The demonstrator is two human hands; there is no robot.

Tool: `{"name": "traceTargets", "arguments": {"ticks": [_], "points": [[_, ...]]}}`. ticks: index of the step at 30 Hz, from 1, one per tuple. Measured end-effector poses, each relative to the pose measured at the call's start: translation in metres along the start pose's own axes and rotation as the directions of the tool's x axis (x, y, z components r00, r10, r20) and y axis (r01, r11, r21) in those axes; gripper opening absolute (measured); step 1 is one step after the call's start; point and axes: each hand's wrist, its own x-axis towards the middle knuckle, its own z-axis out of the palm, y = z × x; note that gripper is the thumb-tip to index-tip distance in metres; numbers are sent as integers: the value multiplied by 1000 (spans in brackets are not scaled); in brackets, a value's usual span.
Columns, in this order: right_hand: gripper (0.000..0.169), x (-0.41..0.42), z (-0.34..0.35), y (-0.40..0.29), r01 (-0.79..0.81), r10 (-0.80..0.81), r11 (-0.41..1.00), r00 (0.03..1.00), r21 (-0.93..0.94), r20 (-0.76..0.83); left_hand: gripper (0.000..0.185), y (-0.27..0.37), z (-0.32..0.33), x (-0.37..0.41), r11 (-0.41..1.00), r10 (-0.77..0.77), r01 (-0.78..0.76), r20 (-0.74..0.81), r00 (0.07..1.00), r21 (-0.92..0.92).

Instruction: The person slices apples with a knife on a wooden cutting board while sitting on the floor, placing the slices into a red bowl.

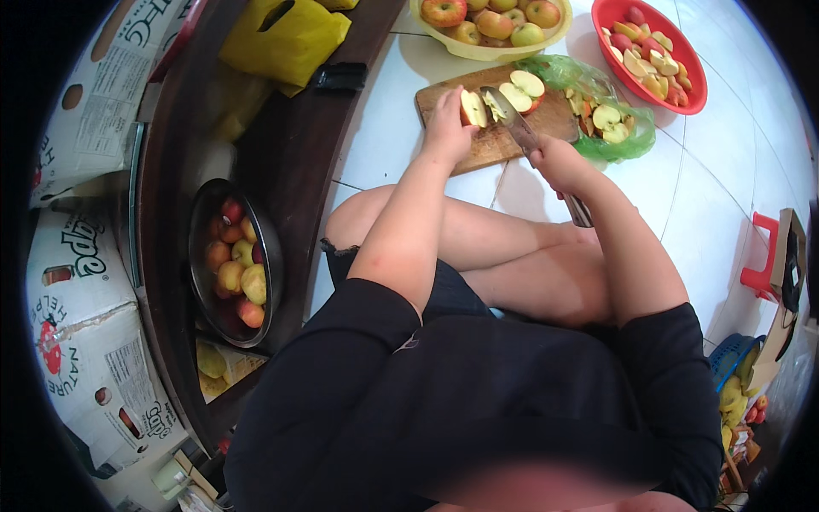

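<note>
My left hand [450, 125] holds a piece of cut apple [473, 109], its pale flesh turned to the right, over a wooden cutting board [492, 144]. In my right hand [560, 165] is a kitchen knife [521, 131], gripped by its handle, with the blade pointing up and left. Bits of apple flesh [492, 105] lie against the blade, close to the held piece. Just right of the blade, other cut apple pieces [526, 84] rest on the board with their flesh showing. A green plastic bag [624, 148] with trimmings and apple pieces lies at the board's right side.
Beyond the board stands a yellow basin [486, 54] of whole apples. A red basin [697, 89] at upper right holds cut pieces. On the dark wooden surface at left sit a black bowl [274, 307] of fruit and a yellow bag [281, 45]. A red stool [758, 281] stands far right.
</note>
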Motion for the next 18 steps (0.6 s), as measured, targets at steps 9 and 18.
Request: {"name": "traceTargets", "arguments": {"ticks": [9,18], "points": [[17,18,45,10,40,-139,931,958,-362,-253,70,3,6,4,987,149,-138,144,978,-83],[16,-19,27,-5,3,-146,893,948,-450,-283,61,-7,10,10,996,-90,90,-11,996,-1]]}}
